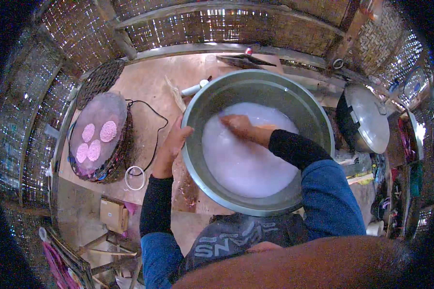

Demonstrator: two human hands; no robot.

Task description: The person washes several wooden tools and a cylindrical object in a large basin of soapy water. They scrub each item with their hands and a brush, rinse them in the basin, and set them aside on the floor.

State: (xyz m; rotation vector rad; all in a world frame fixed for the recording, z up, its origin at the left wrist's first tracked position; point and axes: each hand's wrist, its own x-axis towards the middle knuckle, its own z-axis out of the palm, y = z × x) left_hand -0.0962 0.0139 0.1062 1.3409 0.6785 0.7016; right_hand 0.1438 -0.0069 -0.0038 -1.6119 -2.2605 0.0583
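A large round grey-green basin (pixel 199 180) stands before me with whitish, slightly purple liquid (pixel 253 173) in it. My left hand (pixel 175 139) grips the basin's left rim, thumb over the edge. Inside the basin, my right hand (pixel 237 126) dips its fingertips into the liquid; whether it holds something under the surface cannot be told. An orange patch shows in the liquid just behind that wrist. To the left, several pink round textured cakes (pixel 108 131) lie on a cloth-like cover (pixel 110 104) over a dark woven basket.
The wooden table (pixel 145 83) also bears a white ring (pixel 135 177), a black cord (pixel 157 144), a bundle of pale fibres (pixel 174 92) and a white tube (pixel 191 90). A lidded metal pot (pixel 366 119) stands right of the basin. Woven walls surround the table; a cardboard box (pixel 112 215) is lower left.
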